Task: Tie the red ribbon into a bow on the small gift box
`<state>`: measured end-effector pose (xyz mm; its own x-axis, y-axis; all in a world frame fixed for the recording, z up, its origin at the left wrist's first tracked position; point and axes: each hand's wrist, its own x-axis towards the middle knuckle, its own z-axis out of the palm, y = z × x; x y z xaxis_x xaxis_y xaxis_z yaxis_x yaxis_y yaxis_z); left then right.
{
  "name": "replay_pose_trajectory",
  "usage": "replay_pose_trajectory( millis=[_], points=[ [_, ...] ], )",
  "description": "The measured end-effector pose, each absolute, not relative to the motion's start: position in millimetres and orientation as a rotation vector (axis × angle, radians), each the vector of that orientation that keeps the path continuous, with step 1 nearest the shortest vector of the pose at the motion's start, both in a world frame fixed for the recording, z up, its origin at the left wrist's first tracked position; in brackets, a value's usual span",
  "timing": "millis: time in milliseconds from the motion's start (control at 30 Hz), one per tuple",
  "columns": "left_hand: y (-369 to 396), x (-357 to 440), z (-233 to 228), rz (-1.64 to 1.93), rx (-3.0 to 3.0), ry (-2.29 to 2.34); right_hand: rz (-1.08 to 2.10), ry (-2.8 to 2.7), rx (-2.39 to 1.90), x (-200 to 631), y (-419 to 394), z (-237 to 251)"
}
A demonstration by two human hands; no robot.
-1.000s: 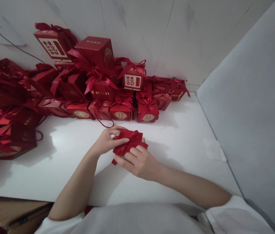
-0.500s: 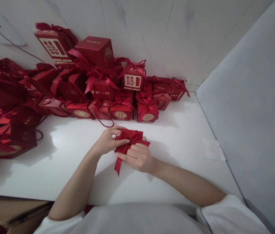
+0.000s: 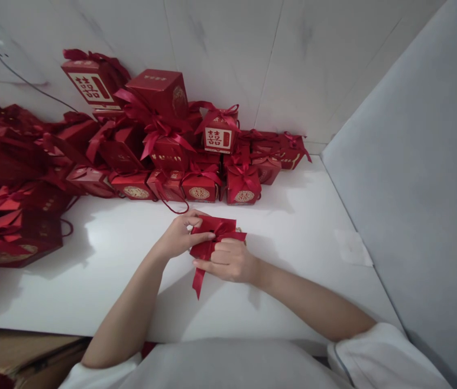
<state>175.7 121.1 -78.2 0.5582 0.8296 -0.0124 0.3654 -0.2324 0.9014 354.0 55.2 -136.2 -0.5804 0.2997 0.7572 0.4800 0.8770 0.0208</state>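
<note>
Near the middle of the frame, both hands meet on a small red box [image 3: 216, 229] that sits on the white surface [image 3: 293, 227]. The left hand [image 3: 179, 237] pinches the ribbon [image 3: 206, 249] at the box's top with thumb and forefinger. The right hand [image 3: 228, 260] is curled closed around the ribbon, whose loose end hangs down toward the lower part of the frame. Behind them, in the upper left, a pile of red gift boxes [image 3: 159, 146] leans against the white wall [image 3: 220, 48].
</note>
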Motion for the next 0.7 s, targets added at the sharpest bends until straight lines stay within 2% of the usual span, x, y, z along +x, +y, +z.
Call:
replay_pose_trajectory(
  millis=[267, 433, 500, 600, 667, 700],
  points=[
    [119.6, 178.8, -77.6, 0.623, 1.838, 0.953, -0.344, -2.199, -0.461, 355.8, 55.9, -124.6],
    [121.7, 178.5, -78.1, 0.622, 1.849, 0.927, -0.234, -2.310, -0.439, 355.5, 59.7, -124.2],
    [122.7, 177.8, -78.4, 0.631, 1.841, 0.923, -0.063, -2.447, -0.463, 361.3, 59.3, -111.3],
    [123.8, 175.4, -79.3, 0.624, 1.764, 0.885, 0.402, -2.591, -0.465, 380.0, 57.0, -74.3],
    [124.5, 173.2, -80.3, 0.611, 1.679, 0.858, 0.689, -2.481, -0.591, 394.9, 57.9, -48.4],
    [124.8, 172.1, -80.8, 0.607, 1.639, 0.853, 0.716, -2.358, -0.719, 401.5, 60.0, -38.6]
  ],
)
